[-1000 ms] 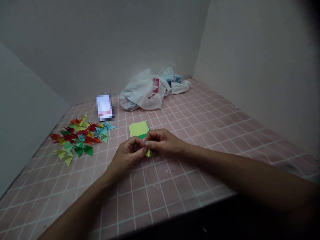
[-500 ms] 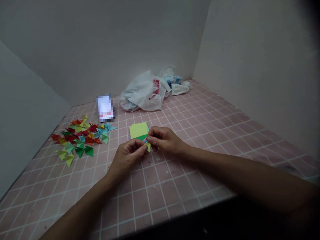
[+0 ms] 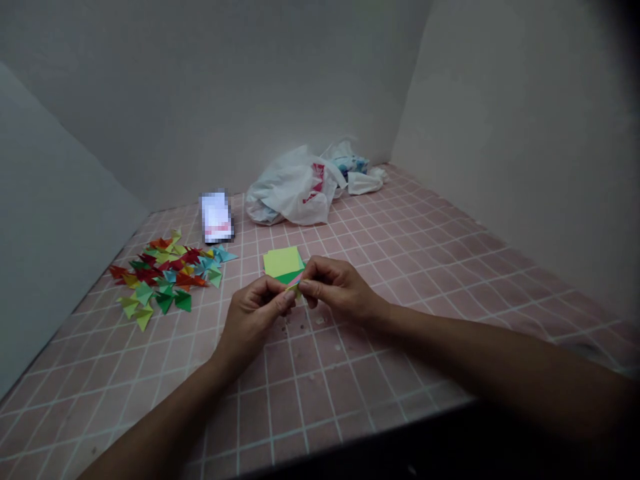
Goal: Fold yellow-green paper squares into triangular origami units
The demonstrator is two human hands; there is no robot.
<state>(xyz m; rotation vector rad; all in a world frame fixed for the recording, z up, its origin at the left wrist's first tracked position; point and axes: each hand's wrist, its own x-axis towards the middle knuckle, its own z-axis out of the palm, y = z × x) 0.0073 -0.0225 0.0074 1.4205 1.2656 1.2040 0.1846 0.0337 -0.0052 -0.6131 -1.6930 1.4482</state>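
Left hand (image 3: 253, 320) and right hand (image 3: 340, 290) pinch folded paper (image 3: 295, 280), pink tile (image 3: 400, 267) around.

A pink tiled surface (image 3: 350, 407) with white grout lines is spread across the lower half of the frame. Folded paper triangles (image 3: 163, 273) in red, orange, yellow, green and blue are scattered in a loose heap at the left. A stack of yellow-green paper squares (image 3: 281, 262) is laid near the centre. A blurred rectangular object (image 3: 217, 217) is placed near the far edge, above the heap. A white plastic bag (image 3: 295, 193) with red print is slumped right of it, and a crumpled white tissue (image 3: 363, 181) is lying just beside the bag.
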